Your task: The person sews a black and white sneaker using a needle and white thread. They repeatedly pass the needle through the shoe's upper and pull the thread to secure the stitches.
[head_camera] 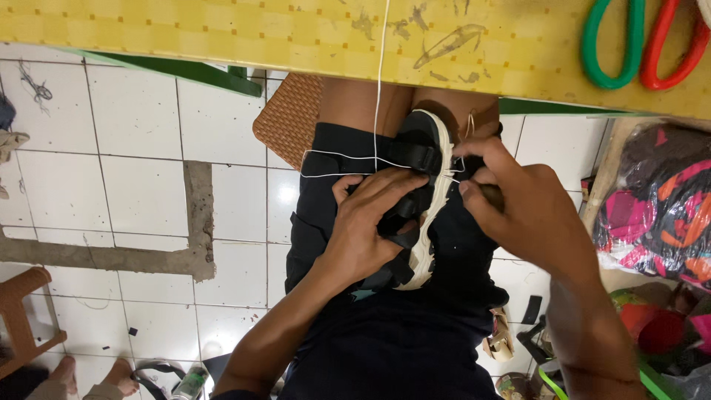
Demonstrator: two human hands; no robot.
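A black strappy sandal with a cream sole (pixel 422 200) lies on my lap, over dark shorts. My left hand (pixel 366 222) lies across its straps and presses it down, fingers pointing right. My right hand (pixel 518 207) grips the sole's right edge, its fingers pinched around a small tool with a brown handle that is mostly hidden. A white thread (pixel 379 81) runs from the sole up past the table edge and also loops left across my thigh.
A yellow table (pixel 222 33) spans the top, with green and red scissor handles (pixel 643 41) on it. Colourful bagged fabric (pixel 659 207) sits at right. A white tiled floor (pixel 133 185), a brown stool (pixel 18 311) and another person's feet (pixel 111 374) are at left.
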